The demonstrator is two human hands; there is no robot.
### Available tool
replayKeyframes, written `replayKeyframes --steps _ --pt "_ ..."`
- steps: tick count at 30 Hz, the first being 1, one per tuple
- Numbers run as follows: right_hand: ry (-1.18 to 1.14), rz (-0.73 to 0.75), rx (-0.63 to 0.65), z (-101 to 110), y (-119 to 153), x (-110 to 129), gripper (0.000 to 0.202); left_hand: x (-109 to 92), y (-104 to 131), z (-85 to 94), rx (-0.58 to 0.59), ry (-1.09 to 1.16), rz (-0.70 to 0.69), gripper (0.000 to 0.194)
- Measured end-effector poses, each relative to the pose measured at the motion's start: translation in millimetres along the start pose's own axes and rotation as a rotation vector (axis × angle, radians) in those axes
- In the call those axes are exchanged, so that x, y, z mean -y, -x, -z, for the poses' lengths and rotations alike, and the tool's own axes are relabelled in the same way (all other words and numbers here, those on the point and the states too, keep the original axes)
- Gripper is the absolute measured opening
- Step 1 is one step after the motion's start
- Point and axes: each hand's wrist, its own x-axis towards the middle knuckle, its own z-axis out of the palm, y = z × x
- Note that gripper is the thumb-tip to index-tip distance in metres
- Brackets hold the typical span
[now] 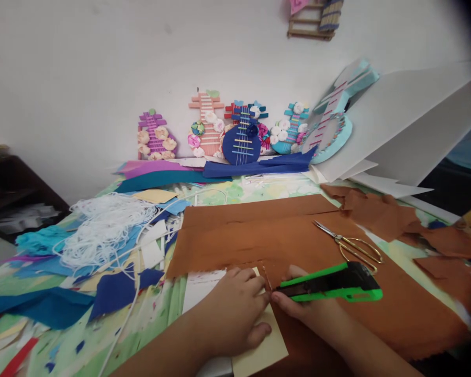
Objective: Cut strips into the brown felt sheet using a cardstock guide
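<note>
Clearly, the right hand (310,312) has its fingers wrapped around a green-and-black utility knife (333,280), the blade end down near a short pale line (266,275) on the brown sheet (239,235). The left hand (233,306) lies bent over a cream card (265,345) and white paper (194,288), seemingly pressing them down; whether its fingertips pinch anything I cannot tell. For clean work, I would keep that pressure firm, draw the blade in short, light strokes and tuck the left fingers back, since they sit very close to it. The sheet, felt or thick paper, spreads across the worktop (267,191) under both hands, matt and mostly flat, with a fold along its far side and a ragged near-right edge. Gold-handled scissors (339,237) rest on it; tangled white cord (105,225) lies farther left.
</note>
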Motion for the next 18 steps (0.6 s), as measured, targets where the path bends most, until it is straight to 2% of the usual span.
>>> replayKeyframes --steps 5,11,18 --pt "-0.191 0.014 0.040 -1.0 -1.0 -4.7 0.025 -0.4 1.0 -0.6 -0.001 -0.009 -0.007 0.023" --pt "-0.225 -0.038 0.062 0.8 -1.6 -4.9 0.026 0.4 1.0 0.3 0.006 0.005 -0.010 0.024" --pt "-0.445 -0.052 -0.032 6.0 -4.8 -3.7 0.029 1.2 1.2 0.8 -0.003 0.026 -0.012 0.032"
